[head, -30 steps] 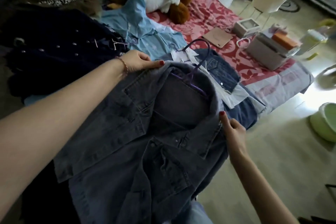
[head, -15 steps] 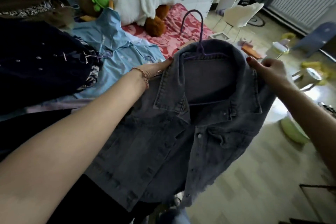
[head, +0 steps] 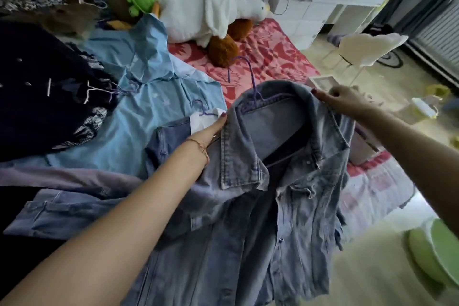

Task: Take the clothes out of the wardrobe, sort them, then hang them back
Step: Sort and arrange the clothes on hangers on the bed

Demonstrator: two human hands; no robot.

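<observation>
Compared with 0.5 s earlier, the grey denim jacket (head: 260, 181) sits lower and nearer the bed, and both hands have kept their places at its shoulders.

Head view. The left hand (head: 211, 131), at 9 o'clock of the collar, grips the jacket's left shoulder, thumb on top. The right hand (head: 340, 99), at 2 o'clock of the collar, pinches the right shoulder with curled fingers. The jacket hangs open-fronted on a purple hanger (head: 250, 87), whose hook rises at 12 o'clock above the collar. At 9 o'clock of the jacket a light blue shirt (head: 139, 112) lies spread on the bed (head: 273, 62), with a dark garment (head: 42, 97) further toward 9 o'clock. A white plush goose (head: 206, 15) lies at 11 o'clock, touching a brown plush toy (head: 221, 49). A green basin (head: 437, 253) stands on the floor at 4 o'clock.
</observation>
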